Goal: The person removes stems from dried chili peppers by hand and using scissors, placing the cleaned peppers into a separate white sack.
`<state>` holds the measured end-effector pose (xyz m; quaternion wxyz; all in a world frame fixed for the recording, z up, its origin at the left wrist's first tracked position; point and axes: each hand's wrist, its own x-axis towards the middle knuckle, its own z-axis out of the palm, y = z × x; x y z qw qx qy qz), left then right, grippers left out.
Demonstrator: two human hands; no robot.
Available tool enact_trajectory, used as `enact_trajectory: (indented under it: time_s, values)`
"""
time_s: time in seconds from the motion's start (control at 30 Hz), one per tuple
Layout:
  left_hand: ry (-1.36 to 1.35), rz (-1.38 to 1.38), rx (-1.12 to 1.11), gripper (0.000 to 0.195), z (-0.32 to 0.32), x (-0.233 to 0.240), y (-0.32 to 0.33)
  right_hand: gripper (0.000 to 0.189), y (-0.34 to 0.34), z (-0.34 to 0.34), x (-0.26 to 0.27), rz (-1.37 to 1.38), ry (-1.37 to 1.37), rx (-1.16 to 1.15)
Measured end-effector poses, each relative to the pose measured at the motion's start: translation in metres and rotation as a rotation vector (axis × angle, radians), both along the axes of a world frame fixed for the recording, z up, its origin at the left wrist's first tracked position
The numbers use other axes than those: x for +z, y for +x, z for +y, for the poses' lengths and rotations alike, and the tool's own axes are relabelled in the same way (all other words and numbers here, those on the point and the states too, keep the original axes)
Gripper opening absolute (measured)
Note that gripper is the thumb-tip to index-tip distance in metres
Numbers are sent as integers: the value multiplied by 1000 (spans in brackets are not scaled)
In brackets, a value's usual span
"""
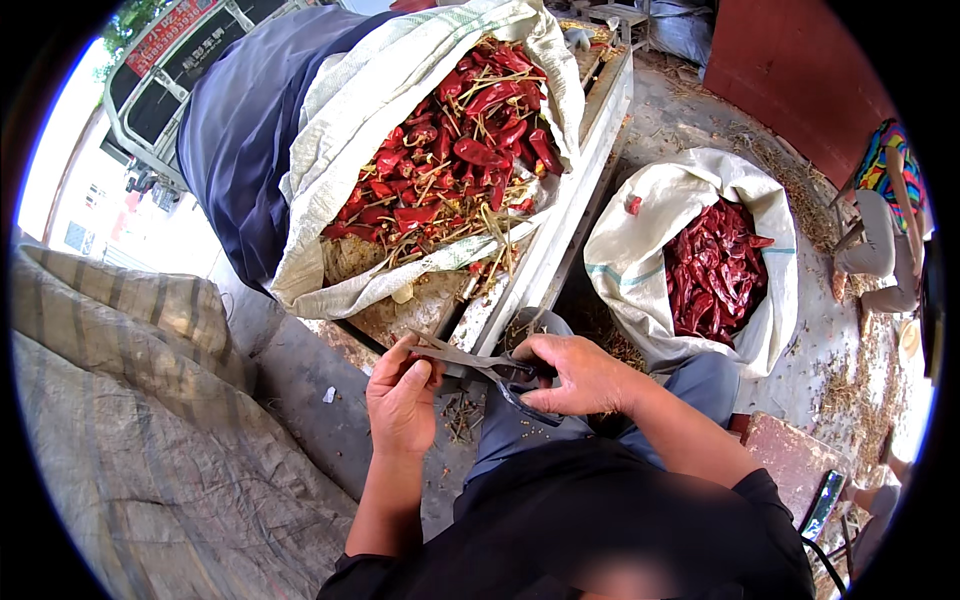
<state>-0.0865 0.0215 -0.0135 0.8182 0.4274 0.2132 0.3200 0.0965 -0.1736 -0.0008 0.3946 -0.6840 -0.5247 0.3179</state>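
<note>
My right hand (581,375) grips a pair of scissors (469,358) by the dark handles, blades pointing left. At the blade tips, the fingers of my left hand (403,409) pinch a dried red chili (411,363), mostly hidden by fingers and blades. Beyond both hands, a white woven sack (360,112) lies on its side with its mouth towards me. Red chilies (457,154) with long dry stems spill forward inside it. By my right knee stands a second white woven sack (619,247), its rim rolled down, holding red chilies (712,277) that show few stems.
The large sack rests on a low platform with a white metal edge (540,259). A striped tarpaulin (150,420) drapes at left. A phone (823,501) lies on a worn stool (787,450). At far right a person (889,217) sits near a red panel (795,82).
</note>
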Motion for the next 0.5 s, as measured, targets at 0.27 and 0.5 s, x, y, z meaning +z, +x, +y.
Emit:
enact_trajectory:
  time_s: [0.27,0.5]
  values:
    - [1,56,-24,21,2,0,-3,58,-6,-6,6,-269,28,-51]
    - [14,91,-80,19,4,-1,-5,53,-2,-7,8,-311,23,-32]
